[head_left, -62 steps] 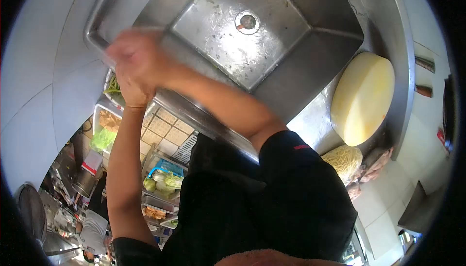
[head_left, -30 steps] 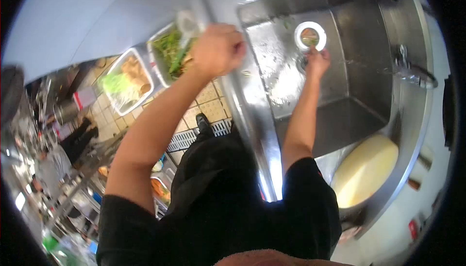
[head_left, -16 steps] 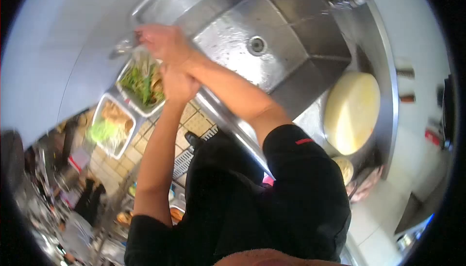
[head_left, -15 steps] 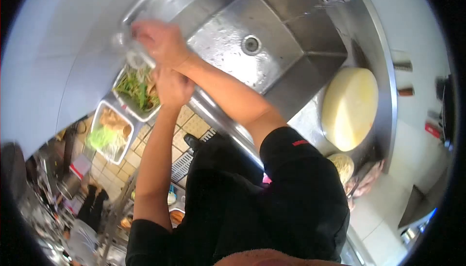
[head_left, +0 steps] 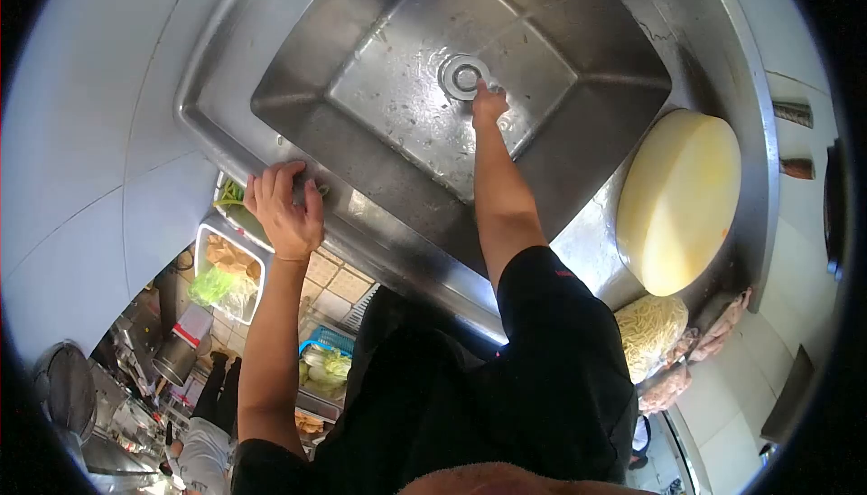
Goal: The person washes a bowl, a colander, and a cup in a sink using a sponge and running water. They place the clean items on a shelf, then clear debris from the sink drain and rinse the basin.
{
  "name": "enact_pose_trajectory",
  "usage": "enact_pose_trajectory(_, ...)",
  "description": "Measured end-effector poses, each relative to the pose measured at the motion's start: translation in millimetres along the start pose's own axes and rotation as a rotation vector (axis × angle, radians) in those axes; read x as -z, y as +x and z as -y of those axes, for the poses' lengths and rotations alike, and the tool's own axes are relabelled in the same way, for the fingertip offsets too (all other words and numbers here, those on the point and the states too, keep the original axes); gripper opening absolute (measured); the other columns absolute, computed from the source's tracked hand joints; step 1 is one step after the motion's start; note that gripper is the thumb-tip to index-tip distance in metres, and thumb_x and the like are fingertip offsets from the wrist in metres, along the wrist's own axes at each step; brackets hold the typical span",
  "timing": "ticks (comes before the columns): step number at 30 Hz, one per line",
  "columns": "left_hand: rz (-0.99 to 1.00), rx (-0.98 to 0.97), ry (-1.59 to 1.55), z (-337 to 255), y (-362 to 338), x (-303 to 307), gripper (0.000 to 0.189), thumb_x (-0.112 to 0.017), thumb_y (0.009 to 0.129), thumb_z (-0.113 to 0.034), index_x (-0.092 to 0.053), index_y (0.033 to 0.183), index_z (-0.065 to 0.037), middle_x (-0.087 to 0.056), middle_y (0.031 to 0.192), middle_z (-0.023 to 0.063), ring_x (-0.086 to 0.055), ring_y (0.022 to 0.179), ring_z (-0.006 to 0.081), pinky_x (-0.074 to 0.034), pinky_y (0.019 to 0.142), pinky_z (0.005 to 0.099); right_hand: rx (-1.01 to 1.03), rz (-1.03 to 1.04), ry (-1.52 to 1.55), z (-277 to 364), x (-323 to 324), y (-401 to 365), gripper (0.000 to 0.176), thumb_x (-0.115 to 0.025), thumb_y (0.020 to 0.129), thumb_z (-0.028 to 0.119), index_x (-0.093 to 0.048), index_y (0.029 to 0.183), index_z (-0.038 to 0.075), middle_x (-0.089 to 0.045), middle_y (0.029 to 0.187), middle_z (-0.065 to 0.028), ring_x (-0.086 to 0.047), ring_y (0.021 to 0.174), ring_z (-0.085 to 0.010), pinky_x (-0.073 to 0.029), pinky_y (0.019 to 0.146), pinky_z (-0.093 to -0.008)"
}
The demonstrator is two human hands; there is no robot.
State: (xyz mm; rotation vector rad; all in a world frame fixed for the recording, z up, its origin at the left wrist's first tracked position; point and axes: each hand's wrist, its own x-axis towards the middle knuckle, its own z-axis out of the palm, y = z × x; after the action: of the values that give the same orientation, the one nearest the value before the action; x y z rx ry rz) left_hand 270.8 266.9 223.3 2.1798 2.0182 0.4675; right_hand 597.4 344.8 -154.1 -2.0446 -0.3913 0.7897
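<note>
While the person leans over the sink, their right hand reaches down to the round drain fitting in its floor. A fingertip appears to touch the ring, the other fingers curl in, and I can't tell from here whether they grip anything. The left hand is open and holds nothing, its spread fingers over the sink's near rim. The fitting sits at the drain, roughly level by the look of it; whether it is fully seated is unclear. As for how far things have got, small scraps dot the wet sink floor around it, so that surface isn't free of bits. Beside the basin lies a big pale yellow block, with noodles and pinkish meat near it.
</note>
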Motion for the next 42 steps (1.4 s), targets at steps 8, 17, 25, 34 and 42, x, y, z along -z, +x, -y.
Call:
enact_pose_trajectory(8, -0.013, -0.026, -0.021, 4, -3, 4, 0.029, -0.061, 0.08, -0.022, -0.062, 0.106, -0.01, -0.062, 0.101, 0.008, -0.056, 0.103, 0.0298, -0.031, 0.104, 0.0491, -0.472, 0.444, 1.523, 349, 79, -22, 0.07, -0.04, 0.101, 0.052, -0.024, 0.15, 0.005, -0.032, 0.147, -0.0206, -0.038, 0.132, -0.0379, -0.035, 0.111, -0.0539)
enact_pose_trajectory(17, -0.074, -0.054, -0.038, 7, -7, 3, 0.028, -0.062, 0.078, -0.021, -0.061, 0.104, -0.011, -0.061, 0.1, 0.0056, -0.056, 0.102, 0.0288, -0.032, 0.105, 0.0498, -0.092, 0.522, 1.306, 534, 159, -67, 0.078, -0.045, 0.1, 0.049, -0.012, 0.153, 0.002, -0.028, 0.148, -0.0219, -0.029, 0.137, -0.0422, -0.031, 0.112, -0.0591)
enact_pose_trajectory(25, -0.095, -0.048, -0.063, 7, -6, 2, 0.026, -0.063, 0.077, -0.021, -0.063, 0.1, -0.011, -0.062, 0.1, 0.0065, -0.056, 0.102, 0.0288, -0.032, 0.105, 0.0493, -0.014, 0.671, 1.062, 574, 104, -8, 0.048, -0.052, 0.101, 0.024, -0.033, 0.14, 0.005, -0.037, 0.136, -0.0202, -0.036, 0.13, -0.0476, -0.023, 0.114, -0.0658)
enact_pose_trajectory(34, -0.092, -0.036, -0.1, 10, -4, 5, 0.026, -0.064, 0.077, -0.021, -0.062, 0.1, -0.011, -0.062, 0.101, 0.0074, -0.056, 0.101, 0.0295, -0.033, 0.105, 0.0496, -0.348, 0.983, 0.761, 579, 109, -28, 0.033, -0.05, 0.097, 0.021, -0.044, 0.104, -0.01, -0.038, 0.134, -0.0406, -0.042, 0.123, -0.0612, -0.044, 0.103, -0.0629)
enact_pose_trajectory(42, -0.059, 0.108, -0.264, 17, 33, 7, 0.05, -0.071, 0.082, -0.034, -0.057, 0.115, -0.001, -0.057, 0.115, 0.0197, -0.053, 0.109, 0.0389, -0.037, 0.101, 0.0498, -0.288, 1.245, 0.527, 584, 132, -18, 0.04, -0.044, 0.099, 0.021, -0.051, 0.077, -0.012, -0.038, 0.134, -0.0472, -0.044, 0.127, -0.0558, -0.048, 0.105, -0.0531)
